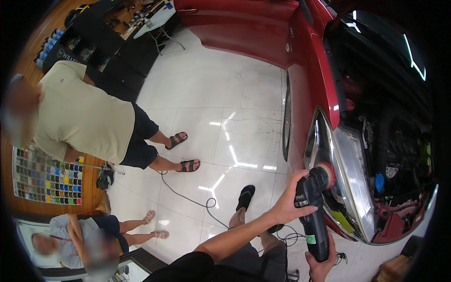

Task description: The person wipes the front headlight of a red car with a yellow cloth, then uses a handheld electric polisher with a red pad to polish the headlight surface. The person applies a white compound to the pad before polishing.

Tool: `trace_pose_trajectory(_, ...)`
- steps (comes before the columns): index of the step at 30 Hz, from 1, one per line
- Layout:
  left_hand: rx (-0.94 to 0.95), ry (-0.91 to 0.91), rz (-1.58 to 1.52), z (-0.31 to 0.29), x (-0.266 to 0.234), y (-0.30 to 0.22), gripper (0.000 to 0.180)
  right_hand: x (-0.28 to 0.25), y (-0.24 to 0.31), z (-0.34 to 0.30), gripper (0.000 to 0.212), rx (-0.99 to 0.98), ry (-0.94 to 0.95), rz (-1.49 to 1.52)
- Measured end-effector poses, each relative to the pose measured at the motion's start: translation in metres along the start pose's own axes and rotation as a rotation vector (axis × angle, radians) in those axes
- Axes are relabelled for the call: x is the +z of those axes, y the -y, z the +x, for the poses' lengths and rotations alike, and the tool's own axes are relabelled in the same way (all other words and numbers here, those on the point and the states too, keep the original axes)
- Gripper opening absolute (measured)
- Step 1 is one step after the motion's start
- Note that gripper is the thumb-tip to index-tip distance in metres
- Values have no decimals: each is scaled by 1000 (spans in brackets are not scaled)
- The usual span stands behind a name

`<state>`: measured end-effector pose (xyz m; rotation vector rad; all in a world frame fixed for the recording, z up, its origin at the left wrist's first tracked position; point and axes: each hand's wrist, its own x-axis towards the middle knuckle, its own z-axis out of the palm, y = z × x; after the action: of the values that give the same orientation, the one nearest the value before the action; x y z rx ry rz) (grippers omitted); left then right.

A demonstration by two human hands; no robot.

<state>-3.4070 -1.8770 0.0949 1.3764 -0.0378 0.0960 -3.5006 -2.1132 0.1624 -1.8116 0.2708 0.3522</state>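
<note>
A black polisher (315, 224) is held in both my hands, slanting across the front corner of a red car (307, 89). Its red round pad (329, 173) rests at the clear headlight (350, 174); whether the pad spins, I cannot tell. My left hand (289, 199) is closed around the polisher's head end, the thumb across its body. Lower down, my right hand (325, 261) wraps the rear end of the body. A dark cord (293, 237) lies in loops by my legs.
The hood is up over the engine bay (394, 141), which has a blue cap (379, 182). At left stand a person in a beige shirt (89, 113) and a person in a grey top (70, 232). A white folding table (157, 21) is beyond; a cord (188, 197) crosses the tiled floor.
</note>
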Motion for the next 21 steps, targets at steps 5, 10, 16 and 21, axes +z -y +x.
trace_pose_trajectory(5, 33, -67, 34, -12, 7, 4, 99, 2, 14, -4, 63, -201, -15, -176)
trace_pose_trajectory(10, 110, -114, 75, -27, 15, 4, 99, -12, 13, -12, 81, 25, 47, -147)
trace_pose_trajectory(16, 139, -89, 131, -25, 31, 7, 104, -35, -44, 5, 90, -114, 49, 68)
trace_pose_trajectory(21, 172, -164, 54, -29, 13, 25, 108, -26, -9, 3, 92, -76, 34, -185)
